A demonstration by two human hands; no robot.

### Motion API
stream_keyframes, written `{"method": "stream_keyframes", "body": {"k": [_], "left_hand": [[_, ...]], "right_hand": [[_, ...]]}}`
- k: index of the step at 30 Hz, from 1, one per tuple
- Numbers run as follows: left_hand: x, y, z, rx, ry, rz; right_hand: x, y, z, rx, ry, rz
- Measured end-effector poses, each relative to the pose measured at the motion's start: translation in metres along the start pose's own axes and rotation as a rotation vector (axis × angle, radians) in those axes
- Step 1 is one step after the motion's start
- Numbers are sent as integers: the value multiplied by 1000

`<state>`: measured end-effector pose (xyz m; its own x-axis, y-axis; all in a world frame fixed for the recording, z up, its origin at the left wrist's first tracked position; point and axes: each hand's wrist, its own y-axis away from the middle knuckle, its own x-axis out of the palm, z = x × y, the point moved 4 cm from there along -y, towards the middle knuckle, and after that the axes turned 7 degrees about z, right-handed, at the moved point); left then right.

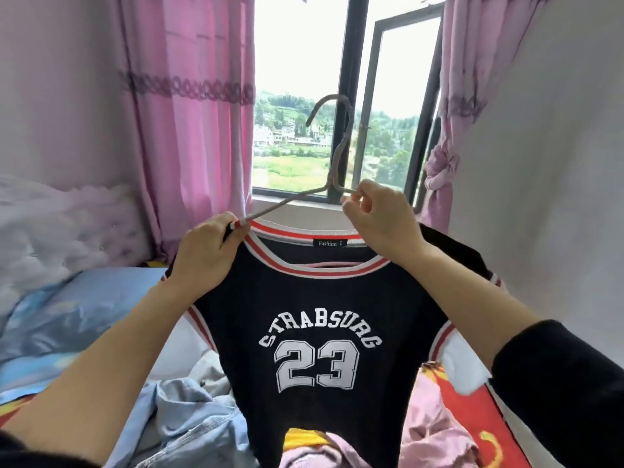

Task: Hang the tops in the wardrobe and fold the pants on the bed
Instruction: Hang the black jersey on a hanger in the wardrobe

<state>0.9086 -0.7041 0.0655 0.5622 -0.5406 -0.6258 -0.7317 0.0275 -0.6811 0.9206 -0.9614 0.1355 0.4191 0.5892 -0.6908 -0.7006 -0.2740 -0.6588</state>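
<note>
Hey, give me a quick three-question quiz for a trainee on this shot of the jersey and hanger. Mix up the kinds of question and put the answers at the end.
1. True or false: the hanger already hangs on a wardrobe rail.
2. Which number is printed on the jersey? A 32, B 23, C 13.
3. Fill in: the left hand grips the jersey's collar, while the right hand pinches the ____.

Key: 1 false, both hands hold it up before the window; 2 B; 3 hanger.
</note>
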Motion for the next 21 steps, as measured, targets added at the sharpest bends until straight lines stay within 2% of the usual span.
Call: {"method": "stream_keyframes", "body": {"k": [3,8,21], "left_hand": [[-29,39,0,-20,-25,-24],[-89,111,14,-143,-128,-103],[-296,293,52,-682,-284,-214]], "right_hand": [[11,4,39,-16,-229,95],[32,18,102,-94,-537,394],[79,71,345,-408,-709,676]]}}
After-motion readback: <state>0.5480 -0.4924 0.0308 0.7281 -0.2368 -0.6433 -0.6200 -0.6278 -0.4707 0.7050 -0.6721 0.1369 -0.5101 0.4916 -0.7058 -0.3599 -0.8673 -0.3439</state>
